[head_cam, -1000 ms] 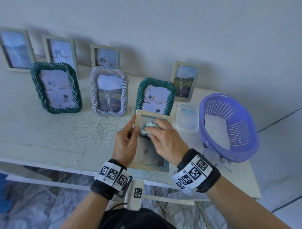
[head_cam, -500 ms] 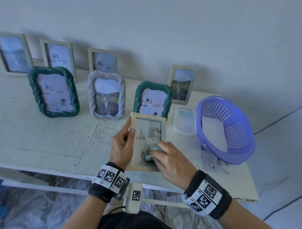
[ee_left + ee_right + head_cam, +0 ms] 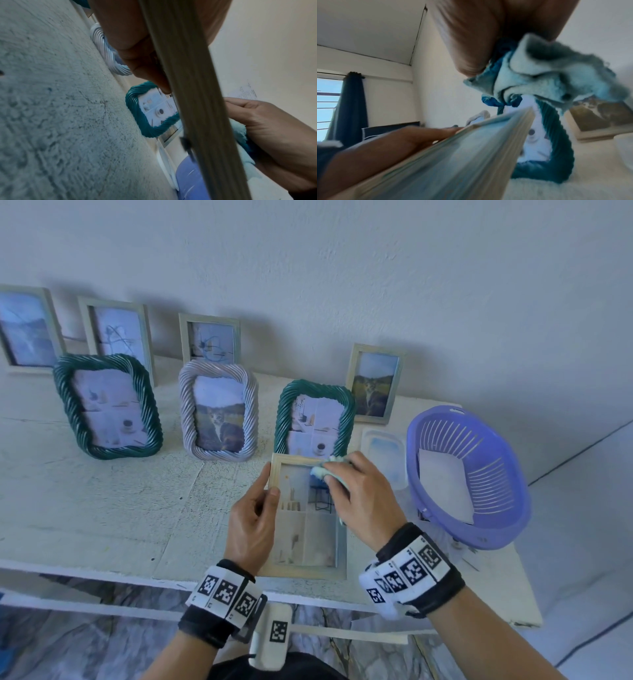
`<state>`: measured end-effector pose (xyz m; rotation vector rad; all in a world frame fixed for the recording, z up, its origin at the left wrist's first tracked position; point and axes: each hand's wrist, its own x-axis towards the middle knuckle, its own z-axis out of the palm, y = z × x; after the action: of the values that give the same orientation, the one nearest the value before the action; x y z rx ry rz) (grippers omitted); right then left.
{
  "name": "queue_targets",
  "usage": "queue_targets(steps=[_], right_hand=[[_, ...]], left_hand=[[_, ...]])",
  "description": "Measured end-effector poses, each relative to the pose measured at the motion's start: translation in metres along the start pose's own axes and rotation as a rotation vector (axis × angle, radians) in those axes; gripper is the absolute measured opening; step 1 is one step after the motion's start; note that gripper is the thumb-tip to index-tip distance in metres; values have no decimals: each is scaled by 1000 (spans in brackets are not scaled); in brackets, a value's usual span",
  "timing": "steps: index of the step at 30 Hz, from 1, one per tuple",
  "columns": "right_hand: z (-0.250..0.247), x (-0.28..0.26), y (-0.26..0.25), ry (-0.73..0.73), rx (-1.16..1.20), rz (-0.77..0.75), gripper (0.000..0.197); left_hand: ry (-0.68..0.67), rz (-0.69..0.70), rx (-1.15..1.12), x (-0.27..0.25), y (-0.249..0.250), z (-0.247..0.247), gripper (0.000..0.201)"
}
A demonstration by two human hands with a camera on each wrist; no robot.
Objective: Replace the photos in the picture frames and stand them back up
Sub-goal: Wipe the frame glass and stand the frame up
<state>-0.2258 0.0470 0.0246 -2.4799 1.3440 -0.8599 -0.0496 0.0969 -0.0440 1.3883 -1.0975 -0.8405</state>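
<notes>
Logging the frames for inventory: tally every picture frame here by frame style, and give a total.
Plain pale frames: 5, four standing along the wall and one held in the left hand
Green twisted-rope frames: 2
Pale lilac twisted-rope frames: 1
Total: 8

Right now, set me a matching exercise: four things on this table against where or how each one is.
Things:
1. wooden frame
2. cloth
3. grey rope frame
4. purple basket

States:
A. stands upright between two green frames
B. sits at the table's right end with white paper inside
C. held at its edge by the left hand
D. bunched in the right hand, pressed on glass

Pairs: 1-C, 2-D, 3-A, 4-B
</notes>
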Motion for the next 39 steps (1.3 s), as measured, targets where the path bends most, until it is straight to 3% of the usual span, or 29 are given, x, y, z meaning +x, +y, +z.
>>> queue_targets(steps=[5,10,17,22,27,29,31,35,39], right_hand=[[-8,18,18,155,-82,245,25],[2,32,43,-167,-225,536,34],[29,64,80,-253,-327,729,41],[38,61,97,-346,-379,750,51],[35,44,82,-200,-327,661,45],[26,31,61,-102,-228,601,38],[17,16,39,-18,36,597,31],[12,-18,6,-72,915,907,31],[9,-36,-11,-52,1348,937,34]], left_hand=[[31,-28,3,2,-6,-10,45],[26,-29,10,6,-5,-20,46],[14,-25,-6,7,-4,-25,45],[30,-23,-26,9,1,-27,45],[22,-49,-96,11,4,-25,43],[13,-68,-119,12,7,-24,42],[4,-98,-168,12,11,-23,37],[-9,-150,-237,12,23,-18,28],[-66,-227,-229,13,25,-11,22]])
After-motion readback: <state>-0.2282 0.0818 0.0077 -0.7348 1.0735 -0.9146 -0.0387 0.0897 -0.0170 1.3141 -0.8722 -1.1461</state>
